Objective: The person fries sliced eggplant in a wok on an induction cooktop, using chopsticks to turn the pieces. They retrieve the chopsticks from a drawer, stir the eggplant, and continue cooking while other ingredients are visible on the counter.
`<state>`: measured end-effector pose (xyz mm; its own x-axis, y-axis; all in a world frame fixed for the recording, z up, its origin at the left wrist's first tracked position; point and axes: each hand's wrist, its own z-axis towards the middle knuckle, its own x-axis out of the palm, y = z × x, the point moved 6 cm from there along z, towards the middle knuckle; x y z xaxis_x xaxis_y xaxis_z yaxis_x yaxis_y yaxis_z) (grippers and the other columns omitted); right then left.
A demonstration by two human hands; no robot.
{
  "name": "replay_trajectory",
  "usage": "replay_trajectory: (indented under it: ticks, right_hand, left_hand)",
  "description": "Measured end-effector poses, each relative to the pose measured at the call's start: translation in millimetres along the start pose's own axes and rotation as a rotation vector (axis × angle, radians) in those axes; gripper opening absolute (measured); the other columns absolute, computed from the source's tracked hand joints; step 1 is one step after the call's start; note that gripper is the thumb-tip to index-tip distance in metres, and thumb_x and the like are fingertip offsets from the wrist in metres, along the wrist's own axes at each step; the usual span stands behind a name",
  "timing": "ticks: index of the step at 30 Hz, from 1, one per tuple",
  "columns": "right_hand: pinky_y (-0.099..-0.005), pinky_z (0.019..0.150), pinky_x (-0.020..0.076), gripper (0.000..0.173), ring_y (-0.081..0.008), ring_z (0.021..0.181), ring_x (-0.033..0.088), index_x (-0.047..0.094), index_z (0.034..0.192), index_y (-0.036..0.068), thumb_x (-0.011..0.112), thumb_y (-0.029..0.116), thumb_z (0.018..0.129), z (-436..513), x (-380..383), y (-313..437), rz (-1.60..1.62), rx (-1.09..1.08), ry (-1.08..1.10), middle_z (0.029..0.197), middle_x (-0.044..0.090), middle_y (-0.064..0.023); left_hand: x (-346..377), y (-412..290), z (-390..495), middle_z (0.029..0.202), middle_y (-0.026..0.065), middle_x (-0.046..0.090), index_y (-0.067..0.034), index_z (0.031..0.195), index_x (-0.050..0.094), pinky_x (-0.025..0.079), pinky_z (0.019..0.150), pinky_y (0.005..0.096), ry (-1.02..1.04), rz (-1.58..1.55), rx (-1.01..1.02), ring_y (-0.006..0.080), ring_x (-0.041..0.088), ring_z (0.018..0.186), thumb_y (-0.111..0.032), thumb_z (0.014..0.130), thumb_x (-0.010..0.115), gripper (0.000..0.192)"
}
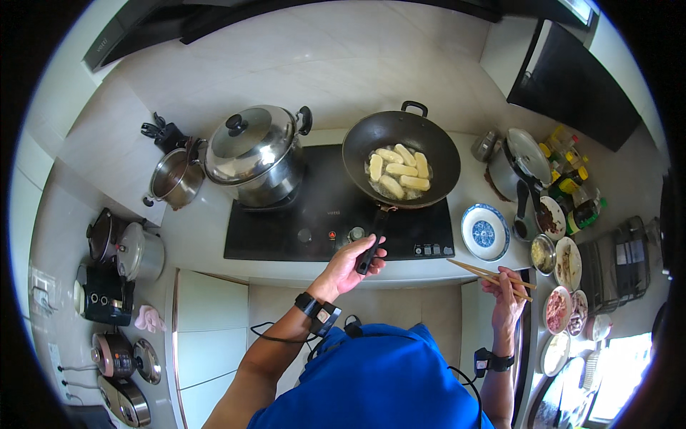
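Note:
My left hand (351, 264) is closed around the long black handle (378, 236) of a dark wok (370, 137) on the right side of the cooktop. Several pale yellow, log-shaped pieces (401, 170) lie in bubbling oil at the bottom of the wok. In my right hand (505, 297) is a pair of wooden chopsticks (482, 272), held near the counter's front edge with the tips pointing left and nothing between them. A blue-and-white plate (484, 233) lies on the counter between the cooktop and my right hand.
A large lidded steel pot (252, 155) stands on the left of the black cooktop (289, 233), beside a smaller pot (177, 179). Along the right counter are a pressure cooker (506, 171), bottles (573, 185), a small steel bowl (543, 254), and several plates and bowls of food, including raw meat (558, 310).

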<state>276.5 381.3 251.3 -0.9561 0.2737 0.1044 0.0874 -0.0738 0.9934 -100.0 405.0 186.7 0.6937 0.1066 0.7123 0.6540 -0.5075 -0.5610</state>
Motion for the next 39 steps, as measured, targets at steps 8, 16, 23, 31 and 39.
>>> replay_trajectory:
  ticks: [8, 16, 23, 31, 39]
  right_hand:
    - [-0.0311, 0.066, 0.0614, 0.027, -0.0241, 0.074, 0.074, 0.065, 0.113, -0.003, 0.065, 0.021, 0.101, -9, 4, -1, 0.075, 0.103, -0.017, 0.093, 0.07, -0.0141]
    - [-0.0308, 0.066, 0.062, 0.029, -0.024, 0.075, 0.075, 0.066, 0.111, -0.005, 0.065, 0.022, 0.101, 9, 22, 1, 0.112, 0.089, 0.072, 0.092, 0.071, -0.0158]
    - [-0.0305, 0.065, 0.0613, 0.028, -0.0249, 0.076, 0.074, 0.064, 0.112, -0.006, 0.063, 0.02, 0.102, 32, 13, 4, 0.111, 0.093, 0.1, 0.088, 0.071, -0.0157]
    - [-0.0307, 0.066, 0.0616, 0.028, -0.0244, 0.077, 0.074, 0.064, 0.112, -0.005, 0.063, 0.02, 0.102, 52, 5, -2, 0.125, 0.116, 0.116, 0.088, 0.07, -0.0158]
    - [-0.031, 0.068, 0.0618, 0.027, -0.0238, 0.077, 0.074, 0.065, 0.112, -0.007, 0.063, 0.018, 0.102, 65, 6, -5, 0.167, 0.136, 0.131, 0.09, 0.071, -0.0161]
  left_hand:
    - [33, -20, 15, 0.077, 0.0026, 0.062, -0.009, 0.089, 0.059, 0.041, 0.045, 0.024, -0.055, 0.248, -0.022, 0.0103, 0.057, 0.056, -0.021, 0.095, 0.073, 0.02]
    - [70, -54, 22, 0.072, -0.0033, 0.054, -0.008, 0.088, 0.058, 0.033, 0.045, 0.0187, -0.026, 0.089, -0.068, 0.0049, 0.047, 0.056, -0.021, 0.096, 0.071, 0.02]
    - [62, -44, 10, 0.073, -0.003, 0.054, -0.006, 0.098, 0.061, 0.033, 0.045, 0.0205, -0.078, 0.213, -0.027, 0.0058, 0.046, 0.052, -0.015, 0.095, 0.068, 0.012]
    - [69, -42, 13, 0.072, -0.0019, 0.053, -0.005, 0.098, 0.06, 0.034, 0.042, 0.0247, -0.103, 0.318, 0.049, 0.0076, 0.048, 0.052, -0.01, 0.091, 0.066, 0.011]
    - [61, -33, 12, 0.069, 0.0007, 0.053, -0.005, 0.095, 0.056, 0.036, 0.039, 0.0265, -0.15, 0.449, 0.127, 0.0099, 0.048, 0.046, -0.006, 0.09, 0.066, 0.012]
